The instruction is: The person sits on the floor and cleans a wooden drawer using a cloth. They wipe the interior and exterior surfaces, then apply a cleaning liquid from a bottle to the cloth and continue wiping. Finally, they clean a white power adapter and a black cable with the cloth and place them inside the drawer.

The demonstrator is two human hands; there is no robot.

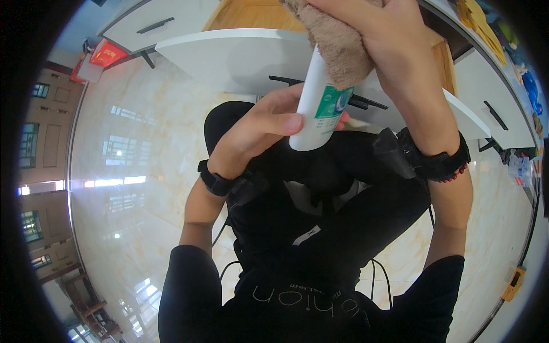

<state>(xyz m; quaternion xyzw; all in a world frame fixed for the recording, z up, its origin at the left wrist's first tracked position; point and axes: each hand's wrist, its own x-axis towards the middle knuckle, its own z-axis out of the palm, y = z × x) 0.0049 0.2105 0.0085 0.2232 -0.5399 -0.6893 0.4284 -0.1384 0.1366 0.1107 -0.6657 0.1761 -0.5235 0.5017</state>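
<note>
A white plastic bottle (309, 105) with a green label stands tilted before me, above my knees. My left hand (274, 113) grips its lower part, the thumb on the near side and fingertips showing past the far edge. Over its upper end lies a brown terry cloth (339, 51). My right hand (392, 36) holds this cloth against the bottle from above; part of that hand is cut off by the top rim of the picture. The cloth hides the bottle's top.
Beyond the bottle, a white drawer (227, 55) with a wooden inside is pulled out, black handles on its front. Another open drawer (444, 64) is at the right. Red bags (107, 52) sit at the far left. A yellow device (514, 284) lies low at the right wall.
</note>
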